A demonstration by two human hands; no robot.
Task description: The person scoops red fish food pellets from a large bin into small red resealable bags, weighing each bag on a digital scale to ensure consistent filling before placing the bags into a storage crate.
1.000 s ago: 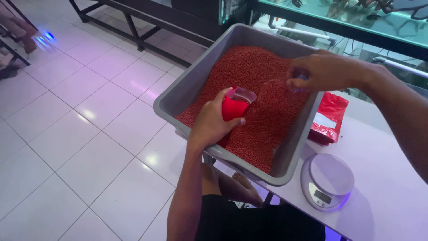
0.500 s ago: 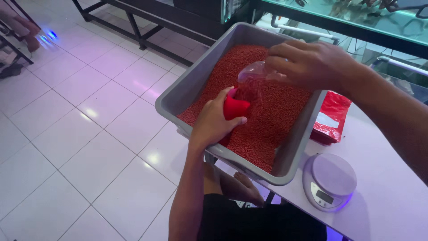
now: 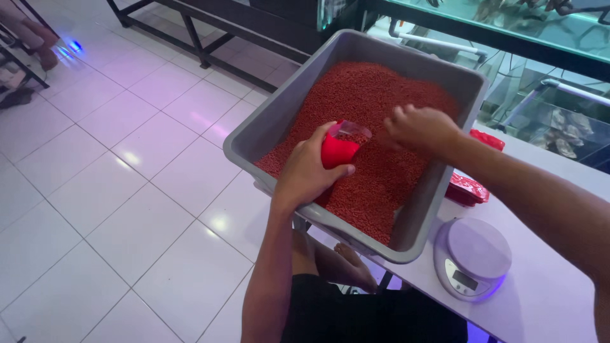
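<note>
Red pellets [image 3: 375, 101], small, round and grainy, fill one grey plastic tub [image 3: 279, 114], a rectangular bin with smooth sloped walls. Over the pellets near the tub's front wall, the left hand [image 3: 308, 171] wraps its fingers around one small red cup [image 3: 340, 149] with a clear rim, pellets inside. Just beside the cup, the right hand [image 3: 416, 127] hovers, fingers curled downward; whether it pinches anything I cannot tell. Right of the tub lie one glossy red pouch [image 3: 467, 187] and one round digital scale [image 3: 471, 257].

Red pouch [image 3: 469, 188], perhaps half-hidden behind tub [image 3: 279, 121]
</note>
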